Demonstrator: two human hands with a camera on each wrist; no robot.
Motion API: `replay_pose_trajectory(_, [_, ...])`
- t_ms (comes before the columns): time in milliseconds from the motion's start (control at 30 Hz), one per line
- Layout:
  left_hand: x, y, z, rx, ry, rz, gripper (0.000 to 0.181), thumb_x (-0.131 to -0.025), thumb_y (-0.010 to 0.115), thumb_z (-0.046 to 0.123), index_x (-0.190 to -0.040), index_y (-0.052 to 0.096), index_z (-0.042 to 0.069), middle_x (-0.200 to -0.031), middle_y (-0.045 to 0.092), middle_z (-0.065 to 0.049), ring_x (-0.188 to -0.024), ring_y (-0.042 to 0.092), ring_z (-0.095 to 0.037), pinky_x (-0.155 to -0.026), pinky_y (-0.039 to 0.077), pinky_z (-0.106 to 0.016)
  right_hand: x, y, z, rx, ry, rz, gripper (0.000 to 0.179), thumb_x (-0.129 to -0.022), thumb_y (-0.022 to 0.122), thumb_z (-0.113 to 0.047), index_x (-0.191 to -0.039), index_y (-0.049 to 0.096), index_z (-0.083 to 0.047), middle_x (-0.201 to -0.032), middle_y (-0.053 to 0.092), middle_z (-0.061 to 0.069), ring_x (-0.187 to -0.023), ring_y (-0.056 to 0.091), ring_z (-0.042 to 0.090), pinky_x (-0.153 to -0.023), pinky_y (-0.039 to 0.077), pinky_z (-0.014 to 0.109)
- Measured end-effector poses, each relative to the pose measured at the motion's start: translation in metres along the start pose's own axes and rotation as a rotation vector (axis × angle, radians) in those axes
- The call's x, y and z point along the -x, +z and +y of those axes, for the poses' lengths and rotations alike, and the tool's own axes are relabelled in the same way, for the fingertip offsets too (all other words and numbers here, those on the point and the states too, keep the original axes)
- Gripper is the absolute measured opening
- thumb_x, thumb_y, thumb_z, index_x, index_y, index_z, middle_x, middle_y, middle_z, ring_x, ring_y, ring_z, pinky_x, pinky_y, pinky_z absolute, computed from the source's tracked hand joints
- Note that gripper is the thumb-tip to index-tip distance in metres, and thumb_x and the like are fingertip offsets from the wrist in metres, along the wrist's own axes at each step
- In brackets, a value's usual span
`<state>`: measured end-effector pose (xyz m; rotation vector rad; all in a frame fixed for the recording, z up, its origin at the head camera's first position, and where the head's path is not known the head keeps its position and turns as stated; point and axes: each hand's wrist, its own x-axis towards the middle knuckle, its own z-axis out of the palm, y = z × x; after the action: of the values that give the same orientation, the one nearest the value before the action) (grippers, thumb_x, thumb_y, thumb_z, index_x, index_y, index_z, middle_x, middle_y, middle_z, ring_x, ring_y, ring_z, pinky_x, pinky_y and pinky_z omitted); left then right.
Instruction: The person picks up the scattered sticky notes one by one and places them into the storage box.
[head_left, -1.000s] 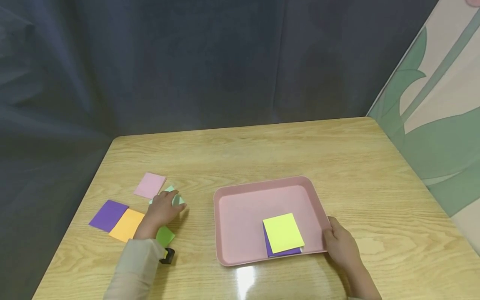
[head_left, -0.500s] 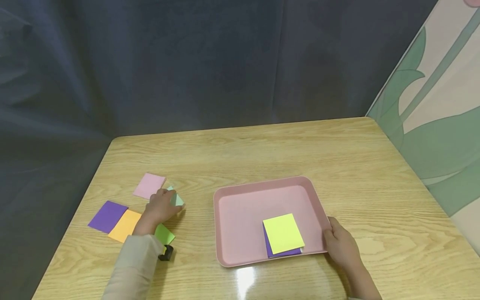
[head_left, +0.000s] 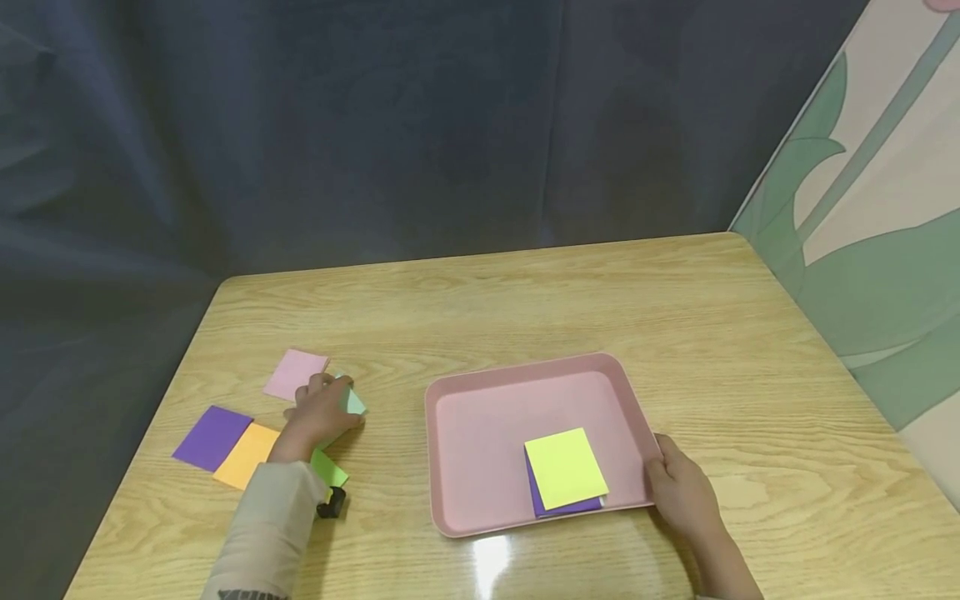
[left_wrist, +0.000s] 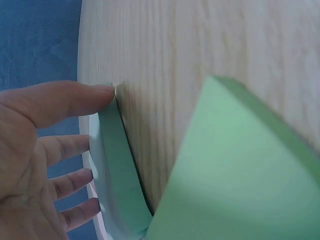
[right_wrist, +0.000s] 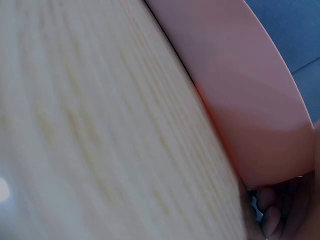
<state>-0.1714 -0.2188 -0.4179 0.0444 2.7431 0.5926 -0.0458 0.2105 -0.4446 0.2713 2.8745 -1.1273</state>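
My left hand [head_left: 318, 414] holds a mint green sticky note pad [head_left: 355, 403] at the left of the table. In the left wrist view its thumb [left_wrist: 102, 97] meets one corner of the pad while the other fingertips touch the pale upper side. A brighter green pad [head_left: 328, 468] lies just under the wrist. On the right, my right hand [head_left: 684, 487] grips the near right corner of a shallow pink tray [head_left: 480, 450]. Inside the tray a yellow sticky note pad [head_left: 566, 468] lies over a purple one [head_left: 538, 504].
Left of my left hand lie a pink pad [head_left: 295, 373], a purple pad [head_left: 212, 438] and an orange pad [head_left: 245, 455]. The wooden table [head_left: 450, 308] backs onto a dark cloth [head_left: 420, 133]. A leaf-patterned wall panel [head_left: 885, 275] stands at the right.
My left hand has shifted slightly left over the mint green pad. The right hand keeps its hold on the tray, and the head view has tilted a little.
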Motion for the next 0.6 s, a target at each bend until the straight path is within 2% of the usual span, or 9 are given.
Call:
replay_pose_trajectory(133, [-0.0001,0.0,0.0005,0.019,-0.014,-0.018,0.07,-0.074,0.065,0.024,-0.131,0.03,0.004,-0.13,0.015,-0.026,-0.112,0.013,-0.049,-0.075,0.012,-0.072,-0.0008,0.0009,0.0008,-0.009,0.0,-0.005,0.035,-0.09,0.028,-0.01,-0.121,0.04,0.003,-0.11,0.049,0.03,-0.096,0.048,0.043,-0.076,0.036,0.053])
replay_pose_trajectory(367, [-0.0002,0.0014,-0.0006,0.015,-0.012,-0.026,0.072,-0.07,0.068,0.02,-0.13,0.031,0.004,-0.129,0.017,-0.029,-0.112,0.015,-0.049,-0.076,0.021,-0.069,-0.0016,0.0018,0.0028,-0.02,-0.014,-0.018,0.037,-0.09,0.027,-0.01,-0.121,0.039,0.006,-0.112,0.047,0.032,-0.101,0.044,0.046,-0.077,0.035,0.055])
replay_pose_trajectory(600, [0.0025,0.003,-0.0009,-0.033,0.006,0.043,0.065,-0.068,0.07,0.022,-0.124,0.041,0.007,-0.125,0.025,-0.029,-0.107,0.025,-0.048,-0.072,0.023,-0.069,-0.0012,0.0022,0.0025,-0.018,-0.017,-0.008,0.037,-0.09,0.027,-0.01,-0.12,0.039,0.006,-0.11,0.048,0.031,-0.099,0.045,0.046,-0.076,0.036,0.054])
